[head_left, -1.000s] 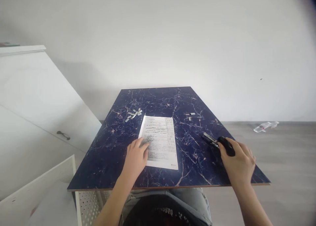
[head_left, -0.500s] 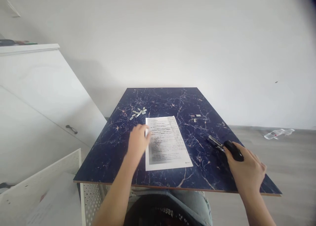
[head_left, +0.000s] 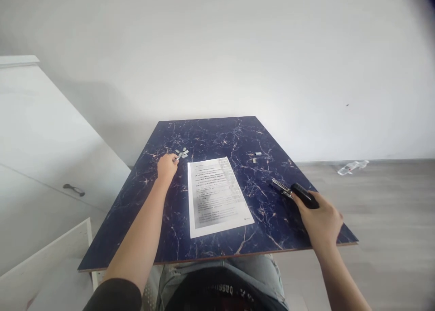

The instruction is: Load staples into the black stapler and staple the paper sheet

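My left hand (head_left: pixel 166 166) is stretched forward on the dark blue marbled tabletop (head_left: pixel 142 198), its fingertips pinched on one of several small metal staple strips (head_left: pixel 182 153) lying at the far left. A printed sheet of paper (head_left: pixel 213 194) lies in the middle of the table, untouched. My right hand (head_left: pixel 320 218) rests at the right edge, closed on the black rear end of a stapler (head_left: pixel 295 191) whose metal tray is slid out toward the paper. Two more staple strips (head_left: pixel 255 156) lie at the far right.
A white cabinet (head_left: pixel 44 139) with a dark handle stands to the left, with a white panel (head_left: pixel 41 261) below it. A crushed plastic bottle (head_left: pixel 350 167) lies on the grey floor by the wall. My lap shows under the table's near edge.
My left hand left the paper's left edge and reached forward to the staple strips at the far left. My right hand kept its hold on the stapler. The camera shifted.
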Motion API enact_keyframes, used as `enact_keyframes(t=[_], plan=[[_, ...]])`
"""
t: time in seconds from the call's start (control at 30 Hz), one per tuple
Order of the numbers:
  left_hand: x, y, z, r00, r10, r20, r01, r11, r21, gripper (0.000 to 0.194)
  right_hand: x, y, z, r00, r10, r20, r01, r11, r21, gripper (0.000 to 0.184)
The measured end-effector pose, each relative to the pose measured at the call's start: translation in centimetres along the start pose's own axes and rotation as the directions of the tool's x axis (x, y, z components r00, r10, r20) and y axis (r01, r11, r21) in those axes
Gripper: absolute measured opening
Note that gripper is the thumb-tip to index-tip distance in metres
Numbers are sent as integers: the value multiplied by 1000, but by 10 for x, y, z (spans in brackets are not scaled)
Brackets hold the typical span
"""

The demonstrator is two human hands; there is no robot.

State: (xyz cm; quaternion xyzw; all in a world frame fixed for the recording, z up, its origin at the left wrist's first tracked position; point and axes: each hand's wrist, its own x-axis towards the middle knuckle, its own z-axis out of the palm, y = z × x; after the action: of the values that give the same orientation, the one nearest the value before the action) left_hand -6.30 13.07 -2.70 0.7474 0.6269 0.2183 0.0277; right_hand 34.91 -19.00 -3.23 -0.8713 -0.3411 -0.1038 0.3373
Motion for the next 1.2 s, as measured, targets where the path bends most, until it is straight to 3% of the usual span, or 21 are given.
enact_keyframes(t=[0.17, 0.33, 0.47, 0.57, 0.67, 0.77, 0.83, 0.93, 1.03, 1.2], plan=[[1, 2, -3, 1000, 3, -26, -3, 1000, -4, 15, -1, -3, 0, 999, -25, 34, 24, 999, 36, 45], [-1, 4, -10, 997, 1, -72, -2, 1000, -14, 20, -1, -9, -1, 994, -89, 60, 93, 994, -50, 43], [-5, 11, -17, 983, 35, -179, -34, 999, 9, 20, 9, -6, -7, 970, -110, 216, 127, 989, -70, 47], [-9, 22, -19, 978, 62, -198, -75, 995, -59, 18, 20, 3, -10, 936, -208, 283, 218, 976, -3, 47], [-14, 34, -15, 982, 113, -149, -137, 978, -159, 16, 29, 10, -8, 905, -284, 318, 285, 957, 45, 45], [-18, 44, -10, 984, 180, -8, -178, 962, -208, 25, 30, 12, -5, 889, -303, 344, 308, 951, 40, 44], [-20, 50, -7, 962, 267, 59, -250, 947, -202, 34, 27, 13, -3, 902, -309, 301, 316, 948, 27, 44], [-27, 63, -5, 928, 365, 74, -358, 929, -98, 43, 21, 12, 0, 929, -310, 202, 312, 950, 24, 46], [-38, 80, -1, 901, 423, 92, -425, 905, -2, 46, 18, 12, 2, 934, -312, 174, 312, 950, 25, 48], [-63, 99, 12, 774, 581, 252, -590, 806, -45, 64, 20, 13, 2, 927, -327, 182, 326, 945, 35, 50]])
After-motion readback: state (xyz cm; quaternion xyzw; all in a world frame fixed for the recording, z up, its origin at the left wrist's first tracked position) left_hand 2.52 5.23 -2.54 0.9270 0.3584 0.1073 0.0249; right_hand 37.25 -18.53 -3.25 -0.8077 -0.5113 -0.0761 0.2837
